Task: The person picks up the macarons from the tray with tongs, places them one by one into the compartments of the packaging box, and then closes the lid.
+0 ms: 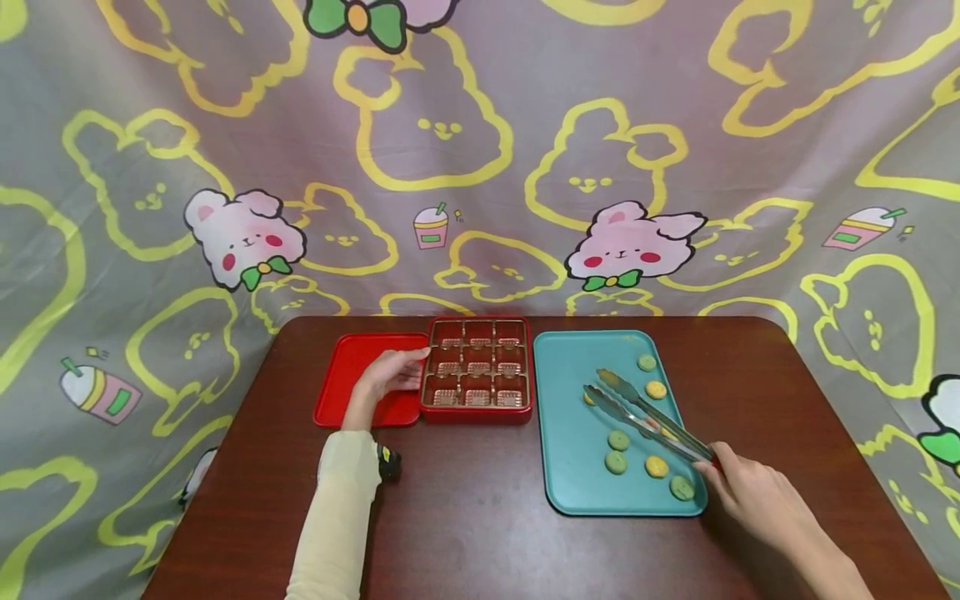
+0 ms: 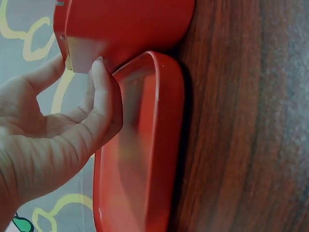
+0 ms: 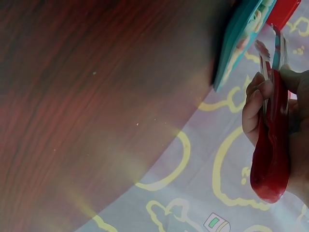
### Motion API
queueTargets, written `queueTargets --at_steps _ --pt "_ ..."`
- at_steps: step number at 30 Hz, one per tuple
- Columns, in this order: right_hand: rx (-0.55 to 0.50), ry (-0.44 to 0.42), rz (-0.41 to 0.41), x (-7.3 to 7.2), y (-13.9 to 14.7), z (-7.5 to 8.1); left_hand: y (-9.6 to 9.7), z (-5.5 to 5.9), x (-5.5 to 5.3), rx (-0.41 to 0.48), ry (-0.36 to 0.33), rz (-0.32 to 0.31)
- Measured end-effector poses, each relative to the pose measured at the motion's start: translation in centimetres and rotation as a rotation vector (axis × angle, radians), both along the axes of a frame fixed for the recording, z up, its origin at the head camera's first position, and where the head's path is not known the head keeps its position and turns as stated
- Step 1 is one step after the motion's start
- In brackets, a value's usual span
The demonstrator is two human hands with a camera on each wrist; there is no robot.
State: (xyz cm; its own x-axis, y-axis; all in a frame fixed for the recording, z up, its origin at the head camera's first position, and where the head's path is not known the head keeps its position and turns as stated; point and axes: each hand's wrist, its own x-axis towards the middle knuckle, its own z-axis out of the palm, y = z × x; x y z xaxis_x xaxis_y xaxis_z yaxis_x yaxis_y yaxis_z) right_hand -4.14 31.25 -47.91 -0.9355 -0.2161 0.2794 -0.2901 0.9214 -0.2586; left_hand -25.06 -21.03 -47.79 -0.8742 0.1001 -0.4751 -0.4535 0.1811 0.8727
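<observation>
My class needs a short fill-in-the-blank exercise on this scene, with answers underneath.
1. The right hand holds a pair of ____.
2. The left hand touches the divided box, which has ____ compartments.
3. In the head view, the red tray lies on the box's ____ side.

Missing words: tongs; nine; left

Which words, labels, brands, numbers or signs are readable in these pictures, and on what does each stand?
No word, brand or number is readable.
Black wrist device by the left hand: yellow mark, too small to read.
Cup drawing on the cloth: green patch, no readable lettering.
Red box, teal tray and tongs: none visible.
</observation>
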Motion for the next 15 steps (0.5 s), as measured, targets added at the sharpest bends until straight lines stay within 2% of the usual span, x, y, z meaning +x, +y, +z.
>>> queueTargets --at_steps 15 --pt "0.023 -0.066 -0.029 0.77 0.0 0.01 0.12 0.17 -0.04 0.0 0.006 0.019"
